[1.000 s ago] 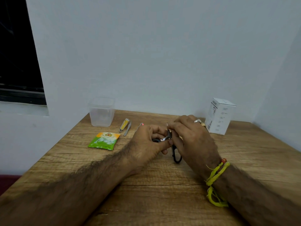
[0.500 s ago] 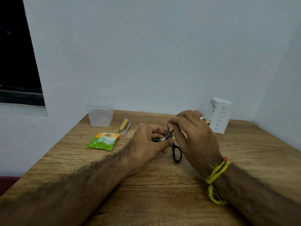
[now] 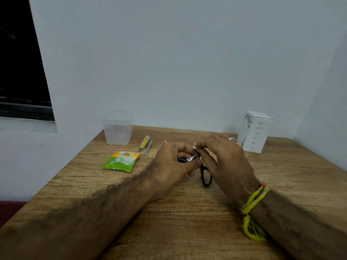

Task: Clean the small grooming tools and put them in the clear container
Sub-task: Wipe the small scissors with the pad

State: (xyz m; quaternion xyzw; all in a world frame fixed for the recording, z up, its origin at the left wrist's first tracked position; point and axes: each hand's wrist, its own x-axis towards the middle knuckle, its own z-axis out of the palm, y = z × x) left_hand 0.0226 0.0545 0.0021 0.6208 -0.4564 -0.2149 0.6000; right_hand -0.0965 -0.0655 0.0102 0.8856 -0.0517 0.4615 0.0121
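Small scissors (image 3: pixel 203 171) with black handle loops held above the middle of the wooden table (image 3: pixel 187 222), between both hands. Gripped by the left hand (image 3: pixel 172 164): thumb and curled fingers closed round one handle loop, near the pivot. Second loop hanging free below, toward the near edge. Blades pointing up and away, one thin tip visible above the fingers. Pinched at the blades by the right hand (image 3: pixel 223 158), fingertips (image 3: pixel 199 150) drawn together narrowly on the metal; a small pale scrap visible at the pinch, too small to identify. Ring on one right finger, yellow thread band (image 3: pixel 253 203) tied round the right wrist.

Clear container (image 3: pixel 118 128) standing upright at the far left corner of the table, against the wall, lid off, nothing discernible inside. Well apart from the scissors. Nail clipper (image 3: pixel 144 142) with a yellow face lying just right of the container, a slim metal tool (image 3: pixel 148 149) lying beside it, close but contact not certain. A further thin item with a red tip (image 3: pixel 163 143) lying just beyond the left hand, mostly hidden by it. Green and orange sachet (image 3: pixel 121 161) lying flat nearer the left edge, in front of the container. White box (image 3: pixel 254 131) standing upright at the far right, close to the wall, behind the right hand.
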